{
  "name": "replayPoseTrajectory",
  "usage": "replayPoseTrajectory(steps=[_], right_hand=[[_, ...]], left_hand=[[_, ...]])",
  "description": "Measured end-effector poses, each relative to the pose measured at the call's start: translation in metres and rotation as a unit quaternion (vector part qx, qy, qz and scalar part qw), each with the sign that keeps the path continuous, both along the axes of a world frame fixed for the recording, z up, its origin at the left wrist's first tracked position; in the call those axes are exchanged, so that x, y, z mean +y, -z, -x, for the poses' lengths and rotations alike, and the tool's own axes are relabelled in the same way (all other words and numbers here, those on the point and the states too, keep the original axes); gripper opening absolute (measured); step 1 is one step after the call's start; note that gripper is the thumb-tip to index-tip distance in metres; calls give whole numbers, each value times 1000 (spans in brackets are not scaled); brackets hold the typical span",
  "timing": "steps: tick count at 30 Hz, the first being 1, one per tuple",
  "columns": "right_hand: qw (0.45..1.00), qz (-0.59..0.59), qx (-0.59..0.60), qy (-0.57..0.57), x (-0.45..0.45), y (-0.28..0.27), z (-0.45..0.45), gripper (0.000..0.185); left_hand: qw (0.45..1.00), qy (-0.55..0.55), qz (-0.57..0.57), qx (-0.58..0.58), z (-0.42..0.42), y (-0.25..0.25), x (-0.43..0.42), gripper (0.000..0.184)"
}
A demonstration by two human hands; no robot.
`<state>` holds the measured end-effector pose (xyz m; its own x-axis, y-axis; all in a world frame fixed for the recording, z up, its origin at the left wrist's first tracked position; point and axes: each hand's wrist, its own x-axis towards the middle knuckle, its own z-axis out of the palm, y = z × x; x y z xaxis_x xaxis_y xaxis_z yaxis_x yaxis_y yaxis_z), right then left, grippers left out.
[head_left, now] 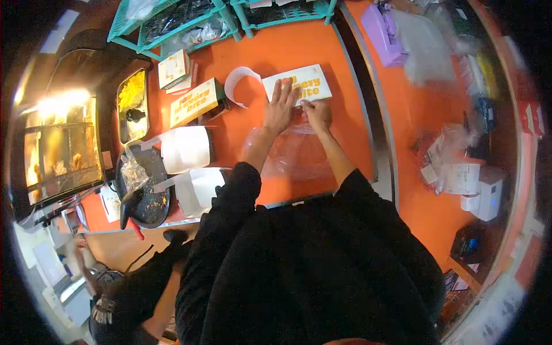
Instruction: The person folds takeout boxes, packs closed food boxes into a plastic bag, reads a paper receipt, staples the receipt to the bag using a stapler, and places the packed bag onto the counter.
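1. the left hand (280, 109) lies palm down on the white box (312, 80), fingers extended and a little apart, pressing on its lid rather than gripping around it.
2. the right hand (319, 117) is partly curled, its fingertips at the box's near edge; whether they pinch the cardboard, i cannot tell.
3. the white box, printed in yellow and orange, lies on the orange counter (276, 46), lettered side up.
4. clear plastic (290, 154) lies on the counter between the forearms.
5. left of the box, a curved white strip (231, 86) stands near its corner; beyond that is a second printed box (192, 104).
6. farther left are two white scoops (185, 149) and a black tray (158, 201).
7. another person (135, 287) is at lower left.
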<state>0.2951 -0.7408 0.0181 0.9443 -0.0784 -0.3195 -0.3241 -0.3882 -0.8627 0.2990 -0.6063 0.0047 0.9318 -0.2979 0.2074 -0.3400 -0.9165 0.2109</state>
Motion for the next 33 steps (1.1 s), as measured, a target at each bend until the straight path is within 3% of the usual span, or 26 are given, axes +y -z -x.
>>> replayPoseTrajectory(steps=[5, 7, 11, 13, 15, 17, 18, 19, 21, 23, 24, 25, 26, 29, 30, 32, 33], right_hand=[[998, 6, -64, 17, -11, 31, 1, 36], [967, 243, -74, -40, -17, 29, -1, 43], [938, 303, -143, -81, -34, 54, -13, 47], [926, 337, -137, -103, -54, 71, -23, 44], [932, 321, -128, -113, -55, 30, -31, 42], [937, 306, -106, -129, -28, -29, -42, 40], [942, 250, -163, -151, 6, -61, -43, 35], [942, 192, -218, -169, 39, -76, -40, 29], [921, -72, -174, -341, 103, -39, -58, 18], [903, -163, 3, -397, 167, -48, -45, 37], [900, -165, -1, -403, 181, -44, -43, 37], [925, -19, -117, -361, 193, -34, -41, 47], [916, 127, -230, -302, 205, -22, -39, 57], [929, 28, -246, -275, 218, 11, -32, 68], [930, -72, -242, -268, 216, -3, -25, 58], [933, -85, -220, -272, 222, 19, -39, 51], [937, -98, -195, -275, 223, 20, -43, 44]], left_hand=[[999, 24, -1, -38, 4, -6, 1, 54], [999, 24, 22, -16, 4, -8, 1, 54], [999, 1, 41, -16, 7, -5, 0, 59], [998, 6, 31, 49, 9, -24, 3, 64], [1000, -14, 19, 8, 6, -57, 20, 60], [982, -38, 171, -68, 3, -92, 57, 41], [973, -48, 176, -141, -12, -102, 92, 30], [951, -166, 183, -185, -5, -150, 114, 28], [948, -294, 84, -85, -33, -138, 209, 26], [939, -326, -31, 108, -40, -90, 304, 31], [937, -332, -33, 103, -35, -78, 320, 31], [933, -307, -25, 188, -29, -65, 336, 34], [921, -279, -17, 270, -22, -57, 348, 39], [844, -178, 10, 505, -6, -51, 371, 57], [844, -179, 10, 505, -2, -53, 368, 57], [799, -240, 100, 543, -1, -78, 342, 79], [799, -239, 101, 543, 1, -81, 344, 79]])
